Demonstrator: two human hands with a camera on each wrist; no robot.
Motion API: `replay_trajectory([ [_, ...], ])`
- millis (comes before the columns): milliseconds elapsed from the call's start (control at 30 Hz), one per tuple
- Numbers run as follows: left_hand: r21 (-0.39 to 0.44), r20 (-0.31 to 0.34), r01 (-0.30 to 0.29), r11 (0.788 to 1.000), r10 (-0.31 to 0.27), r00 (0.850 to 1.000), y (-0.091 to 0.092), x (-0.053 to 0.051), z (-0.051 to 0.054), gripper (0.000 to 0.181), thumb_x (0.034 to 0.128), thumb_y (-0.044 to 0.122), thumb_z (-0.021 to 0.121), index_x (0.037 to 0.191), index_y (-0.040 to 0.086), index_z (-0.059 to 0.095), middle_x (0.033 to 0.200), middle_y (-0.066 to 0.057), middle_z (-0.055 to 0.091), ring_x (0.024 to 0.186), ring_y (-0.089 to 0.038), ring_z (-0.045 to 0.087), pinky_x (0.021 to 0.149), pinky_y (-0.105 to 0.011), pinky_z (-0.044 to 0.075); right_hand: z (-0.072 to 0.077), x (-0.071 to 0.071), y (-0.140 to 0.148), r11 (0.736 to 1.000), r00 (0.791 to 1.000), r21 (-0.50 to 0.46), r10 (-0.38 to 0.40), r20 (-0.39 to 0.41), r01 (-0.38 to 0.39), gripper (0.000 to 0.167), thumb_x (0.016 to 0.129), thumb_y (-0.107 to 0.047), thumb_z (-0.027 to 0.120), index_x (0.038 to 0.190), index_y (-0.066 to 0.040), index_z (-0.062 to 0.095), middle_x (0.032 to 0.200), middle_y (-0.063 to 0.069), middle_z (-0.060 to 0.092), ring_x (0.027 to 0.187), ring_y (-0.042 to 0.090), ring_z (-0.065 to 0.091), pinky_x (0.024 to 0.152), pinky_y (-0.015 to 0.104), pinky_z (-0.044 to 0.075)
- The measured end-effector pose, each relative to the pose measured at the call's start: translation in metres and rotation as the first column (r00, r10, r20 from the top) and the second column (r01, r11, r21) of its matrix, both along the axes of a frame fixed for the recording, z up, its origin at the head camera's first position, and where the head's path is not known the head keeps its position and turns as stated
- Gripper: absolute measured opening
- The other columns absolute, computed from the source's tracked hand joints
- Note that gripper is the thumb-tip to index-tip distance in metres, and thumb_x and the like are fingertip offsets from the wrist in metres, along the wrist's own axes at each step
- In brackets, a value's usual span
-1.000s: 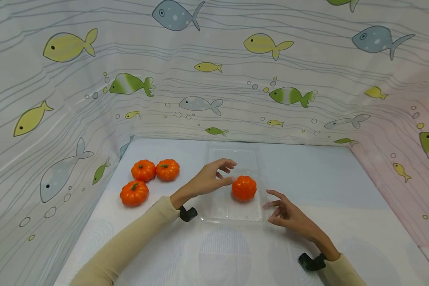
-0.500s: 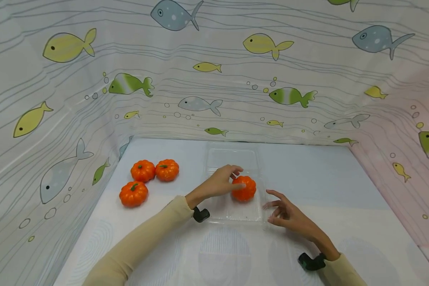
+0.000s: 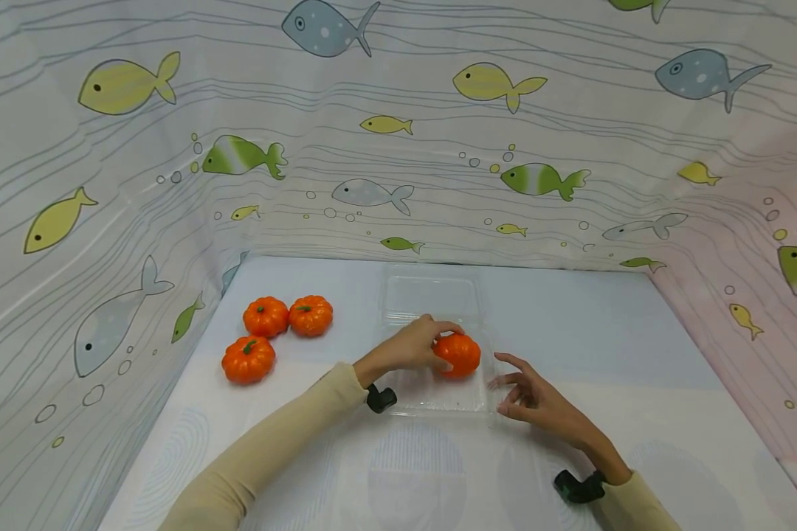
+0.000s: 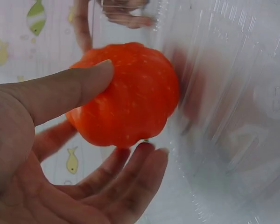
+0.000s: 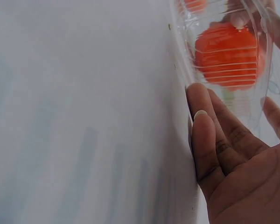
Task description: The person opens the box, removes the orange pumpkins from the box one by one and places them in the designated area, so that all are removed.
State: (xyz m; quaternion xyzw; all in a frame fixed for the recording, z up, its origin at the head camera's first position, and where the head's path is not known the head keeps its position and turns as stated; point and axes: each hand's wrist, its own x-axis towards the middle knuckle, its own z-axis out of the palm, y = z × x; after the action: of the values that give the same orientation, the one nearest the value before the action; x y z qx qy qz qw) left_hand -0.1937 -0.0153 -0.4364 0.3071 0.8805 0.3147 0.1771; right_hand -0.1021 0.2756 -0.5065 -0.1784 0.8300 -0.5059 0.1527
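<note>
My left hand (image 3: 413,346) pinches a small orange pumpkin (image 3: 460,355) between thumb and fingers. In the left wrist view, the thumb lies across the side of the pumpkin (image 4: 130,93), with fingers below and behind it. The pumpkin is over the near part of a clear plastic clamshell container (image 3: 432,402); whether it touches the bottom I cannot tell. At the container's right side is my right hand (image 3: 538,402), fingers loosely bent. The right wrist view has its fingertips against or very close to the clear wall, and the pumpkin (image 5: 231,56) shows through the plastic.
Three more orange pumpkins sit on the table to the left: one at the back (image 3: 266,317), one beside it (image 3: 311,316), and one nearer (image 3: 249,360). The container's lid half (image 3: 432,284) lies folded back toward the fish-print curtain (image 3: 438,184).
My left hand has moved right and closed around the pumpkin in the container. That pumpkin has shifted slightly to the right and tilted. My right hand has stayed in place.
</note>
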Motion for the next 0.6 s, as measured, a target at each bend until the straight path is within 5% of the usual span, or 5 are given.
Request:
replay_trajectory([
  [167,0.026,0.007,0.084,0.996,-0.084,0.996,-0.0006,0.0009,-0.0002,0.058,0.0819,0.003,0.085,0.131,0.027,0.065,0.119,-0.003,0.063,0.111,-0.022,0.053,0.091,-0.035,0.05,-0.0007,0.0001,0.0001,1.0,1.0,0.013,-0.006,0.001,0.006,0.084,0.096,-0.018,0.076,0.162,-0.022,0.025,0.133,0.016,0.062,0.088,0.022,0.065,0.07,0.026,0.054],
  [267,0.066,0.062,0.117,0.991,-0.121,0.991,-0.0002,0.0011,-0.0011,0.053,0.0827,0.012,0.087,0.128,0.026,0.063,0.121,-0.001,0.062,0.112,-0.019,0.052,0.092,-0.032,0.05,-0.0009,0.0004,0.0005,1.0,1.0,0.013,-0.005,-0.001,0.005,0.083,0.096,-0.018,0.075,0.162,-0.024,0.025,0.133,0.016,0.062,0.089,0.022,0.065,0.071,0.027,0.054],
  [433,0.107,0.108,0.124,0.986,-0.136,0.985,0.0014,0.0012,-0.0036,0.038,0.0883,0.039,0.083,0.118,0.027,0.063,0.11,0.003,0.059,0.105,-0.016,0.052,0.084,-0.027,0.051,0.0,0.0003,0.0007,1.0,1.0,0.001,0.011,-0.012,-0.011,0.084,0.097,-0.018,0.075,0.163,-0.021,0.024,0.133,0.016,0.062,0.089,0.022,0.066,0.071,0.028,0.055],
  [600,0.113,0.134,0.121,0.986,-0.136,0.982,0.0028,0.0016,-0.0043,0.041,0.0876,0.035,0.083,0.118,0.018,0.061,0.107,0.002,0.061,0.099,-0.015,0.057,0.08,-0.026,0.052,-0.0001,0.0004,0.0007,0.999,1.0,-0.022,0.026,-0.005,-0.027,0.084,0.097,-0.016,0.074,0.163,-0.019,0.022,0.133,0.018,0.061,0.089,0.023,0.067,0.071,0.028,0.055],
])
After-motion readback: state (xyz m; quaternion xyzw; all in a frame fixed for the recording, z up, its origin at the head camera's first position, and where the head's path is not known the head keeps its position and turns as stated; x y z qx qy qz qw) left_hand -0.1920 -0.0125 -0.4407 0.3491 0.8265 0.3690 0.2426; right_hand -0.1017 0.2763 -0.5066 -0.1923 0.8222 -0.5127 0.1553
